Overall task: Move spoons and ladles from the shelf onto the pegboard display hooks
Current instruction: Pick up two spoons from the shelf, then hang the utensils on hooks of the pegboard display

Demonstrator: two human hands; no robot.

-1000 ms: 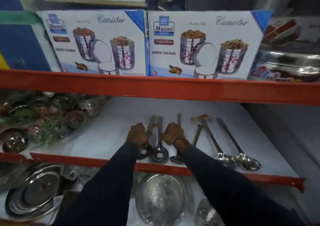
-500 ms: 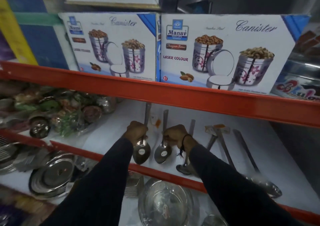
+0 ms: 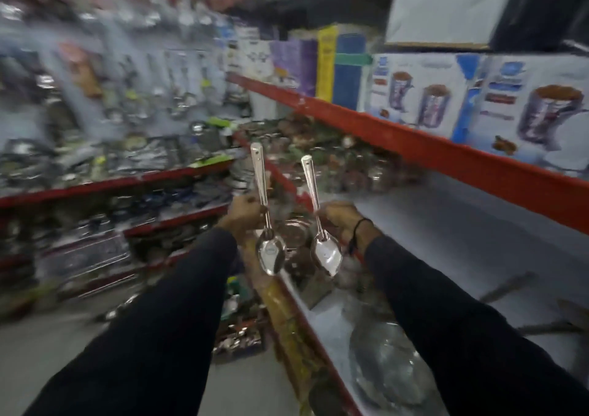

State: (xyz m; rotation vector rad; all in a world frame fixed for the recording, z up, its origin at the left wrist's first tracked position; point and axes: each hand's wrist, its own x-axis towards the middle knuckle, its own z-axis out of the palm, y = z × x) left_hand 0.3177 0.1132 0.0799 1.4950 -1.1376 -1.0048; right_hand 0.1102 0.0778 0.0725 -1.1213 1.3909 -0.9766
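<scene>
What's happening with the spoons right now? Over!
Left hand shut on left spoon. Right hand shut on right spoon. Both held bowl-down, off the shelf. Pegboard ahead left, blurred; nothing seen blocking.

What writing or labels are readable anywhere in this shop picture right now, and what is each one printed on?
No text can be read; the picture is motion-blurred.
Canister boxes: brand badges and lettering show only as smears.
Spoon in the left hand: a small mark on the bowl, too small to read.
Spoon in the right hand: a pale sticker, unreadable.
Yellow box spine: blurred.
Hanging utensils on the far display: tags are blurred.
</scene>
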